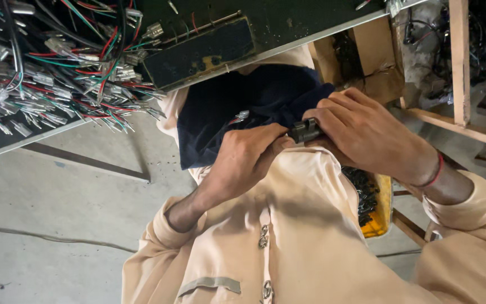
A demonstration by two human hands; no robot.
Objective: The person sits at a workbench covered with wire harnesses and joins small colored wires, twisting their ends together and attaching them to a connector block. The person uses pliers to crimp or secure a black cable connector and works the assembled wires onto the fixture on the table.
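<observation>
Dark green board [288,25] fills the top of the head view, tilted, its metal edge running down to the left. Big bundle of red, green, black and white wires [57,62] with bare metal terminals spills across its left part. Navy cloth [226,107] lies in the lap over a cream shirt [305,236]. Yellow tray [379,217] of small black parts sits just beside the right forearm.

Both hands meet mid-frame on one small black connector [305,130]. Left hand [243,155] is closed, thumb and fingers pinching the piece from its left. Right hand [361,132] is curled round its other end, fingers wrapped tight.

Risks, as I judge them: connector is tiny and mostly hidden by fingers, so a slip could drop it into the cloth folds or onto the floor. Thin leads by the left fingers could pull out or bend if squeezed off-axis.
</observation>
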